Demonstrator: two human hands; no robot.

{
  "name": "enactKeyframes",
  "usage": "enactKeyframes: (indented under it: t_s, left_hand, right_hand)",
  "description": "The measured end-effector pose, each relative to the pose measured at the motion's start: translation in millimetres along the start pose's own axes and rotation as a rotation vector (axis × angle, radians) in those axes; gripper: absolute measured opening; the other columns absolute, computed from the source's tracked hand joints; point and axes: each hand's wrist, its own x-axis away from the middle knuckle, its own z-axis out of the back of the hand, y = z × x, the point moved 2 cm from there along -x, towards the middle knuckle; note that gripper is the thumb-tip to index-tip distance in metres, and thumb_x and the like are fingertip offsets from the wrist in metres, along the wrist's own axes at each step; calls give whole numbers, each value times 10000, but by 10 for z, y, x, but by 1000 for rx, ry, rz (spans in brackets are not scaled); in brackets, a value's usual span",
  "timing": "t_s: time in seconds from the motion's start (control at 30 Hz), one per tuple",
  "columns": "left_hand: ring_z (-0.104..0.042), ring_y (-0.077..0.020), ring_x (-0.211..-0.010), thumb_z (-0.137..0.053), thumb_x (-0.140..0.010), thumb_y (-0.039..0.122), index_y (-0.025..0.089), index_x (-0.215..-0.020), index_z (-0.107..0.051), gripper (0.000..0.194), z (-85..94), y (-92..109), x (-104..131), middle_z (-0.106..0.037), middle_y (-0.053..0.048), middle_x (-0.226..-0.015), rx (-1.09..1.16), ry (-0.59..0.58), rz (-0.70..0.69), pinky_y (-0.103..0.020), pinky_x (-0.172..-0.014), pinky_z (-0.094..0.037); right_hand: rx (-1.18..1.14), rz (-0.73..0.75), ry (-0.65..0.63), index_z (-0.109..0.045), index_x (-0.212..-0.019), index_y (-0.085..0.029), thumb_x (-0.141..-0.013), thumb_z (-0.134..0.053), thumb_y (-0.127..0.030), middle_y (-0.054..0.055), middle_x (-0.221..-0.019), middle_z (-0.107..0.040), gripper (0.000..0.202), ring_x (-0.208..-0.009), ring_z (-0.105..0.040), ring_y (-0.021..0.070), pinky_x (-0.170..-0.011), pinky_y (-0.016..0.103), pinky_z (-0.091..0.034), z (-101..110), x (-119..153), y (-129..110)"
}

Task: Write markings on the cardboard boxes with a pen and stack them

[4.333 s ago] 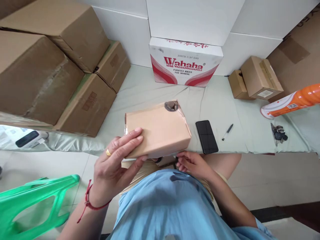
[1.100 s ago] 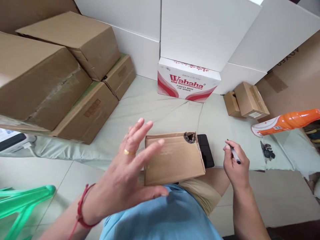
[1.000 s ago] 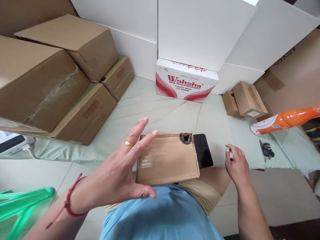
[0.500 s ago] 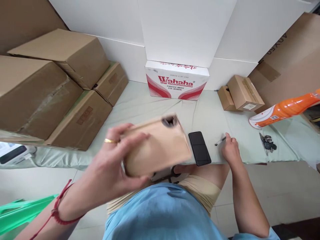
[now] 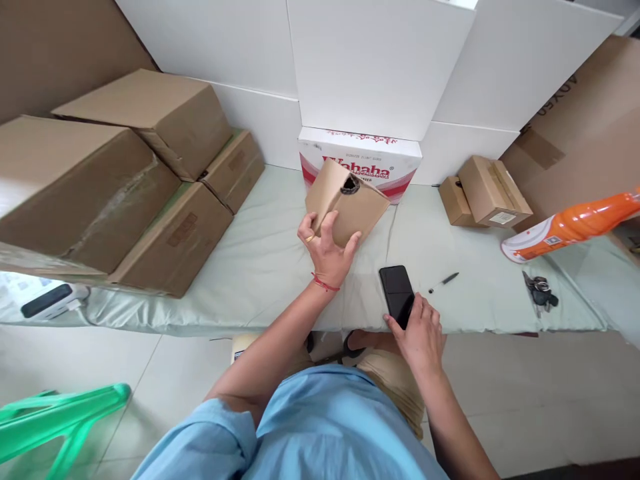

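A small brown cardboard box (image 5: 363, 213) with a dark hole in its upper side is gripped by my left hand (image 5: 330, 250), the fingers spread across it. It is tilted, in front of the white and red Wahaha carton (image 5: 407, 163), and hides part of its lettering. My right hand (image 5: 420, 333) grasps the lower end of a black smartphone (image 5: 397, 287) near the table's front edge, thumb on one side and fingers on the other. Just right of the phone lies a thin pen (image 5: 445, 282). Keys on a ring (image 5: 540, 291) rest farther right.
Several brown cartons (image 5: 173, 247) are stacked at the left. Two small boxes (image 5: 493, 190) stand at the back right, near an orange and white bottle (image 5: 565, 230). A white power strip (image 5: 55, 302) lies front left; a green plastic stool (image 5: 65, 420) is on the floor.
My left hand has carried the cardboard box away from me toward the Wahaha carton. My right hand has left the pen and moved left onto the phone.
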Motion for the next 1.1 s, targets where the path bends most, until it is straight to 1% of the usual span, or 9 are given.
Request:
enactKeyframes:
  t_s: [0.1,0.27,0.33,0.43,0.53,0.7,0.8,0.9,1.1]
  left_hand:
    - [-484,-318,-1382,-833,-859,437,188,-1462,-516,725,72,-81,9,-437,-189,-1428,40,30,78,-514,-1220,-438]
    - [-549,-319,-1353,-867,-811,474,169,-1513,-433,880,187,-226,-48,-507,-225,-1480,104,13,367,-518,-1209,-477]
    - [-560,-326,-1376,-854,-823,505,190,-1463,-466,812,208,-246,-35,-538,-207,-1466,207,-26,481,-507,-1168,-528]
    - [-646,-300,-1258,-818,-840,610,235,-1291,-503,666,202,-242,-4,-582,-145,-1368,459,-104,641,-430,-903,-677]
    - [-670,-245,-1095,-820,-816,658,229,-1059,-468,606,191,-229,15,-550,-107,-1255,567,-121,722,-349,-700,-694]
    - [-646,-187,-1054,-837,-815,621,227,-967,-435,583,176,-222,58,-492,-44,-1153,644,-132,770,-329,-731,-709]
    - [-640,-174,-1024,-869,-803,583,217,-928,-450,570,168,-224,101,-493,-25,-1104,679,-153,792,-350,-764,-719]
    - [-624,-169,-1022,-882,-809,532,212,-916,-470,533,156,-231,137,-496,-23,-1083,696,-158,807,-356,-790,-717]
    - [-619,-155,-996,-846,-844,464,212,-913,-483,446,110,-246,211,-502,-18,-1077,690,-160,817,-362,-824,-701]
  right_hand:
    - [4,5,18,-401,-1607,-12,-996,-628,-590,329,-1468,-605,871,-1313,-567,462,-1048,560,-505,10,-17,-62]
    - [17,-75,-14,-504,-1519,37,-942,-702,-511,314,-1285,-650,819,-1167,-604,445,-1015,529,-510,55,-123,-82]
    - [14,-91,-64,-571,-1453,20,-898,-746,-502,288,-1218,-650,781,-1137,-608,446,-1022,528,-504,76,-179,-66]
    - [-16,-114,-106,-589,-1407,-11,-858,-776,-499,253,-1192,-627,758,-1128,-626,436,-1023,513,-505,128,-244,-23]
    - [-80,-156,-173,-529,-1444,-34,-874,-741,-504,230,-1248,-586,769,-1037,-683,376,-932,465,-548,188,-281,22]
    - [-170,-193,-237,-498,-1450,-92,-862,-710,-535,195,-1303,-547,767,-982,-712,335,-857,456,-579,204,-280,86]
    - [-290,-199,-102,-513,-1406,-125,-799,-730,-539,195,-1304,-549,765,-1105,-682,371,-912,502,-587,203,-251,110]
    - [-462,-101,152,-510,-1381,-160,-759,-748,-542,188,-1306,-555,768,-1229,-628,390,-1013,562,-566,315,-249,24]
    - [-626,216,509,-460,-1435,-204,-773,-795,-419,167,-1328,-555,773,-1263,-596,351,-1092,590,-546,798,-378,-708]
